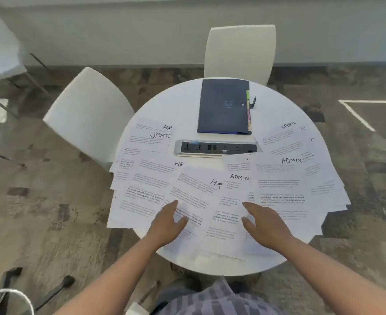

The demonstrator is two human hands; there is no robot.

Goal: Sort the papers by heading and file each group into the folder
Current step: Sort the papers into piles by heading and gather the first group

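Several printed sheets lie fanned across a round white table (187, 101), overlapping. Handwritten headings show: HR sheet (196, 187) in the middle, an ADMIN sheet (237, 185) beside it, a larger ADMIN sheet (283, 178) to the right, SPORTS sheets at far left (151, 139) and far right (280, 135). A closed dark blue folder (223, 106) with coloured tabs lies at the table's far side. My left hand (168, 222) rests flat, fingers straight, on the HR sheet's lower part. My right hand (264, 221) hovers or rests with relaxed fingers over the ADMIN sheets.
A silver power and socket panel (217, 148) is set into the table's middle, between folder and papers. Two white chairs stand at the far left (85, 114) and far side (239, 51). Papers overhang the table's left and right edges.
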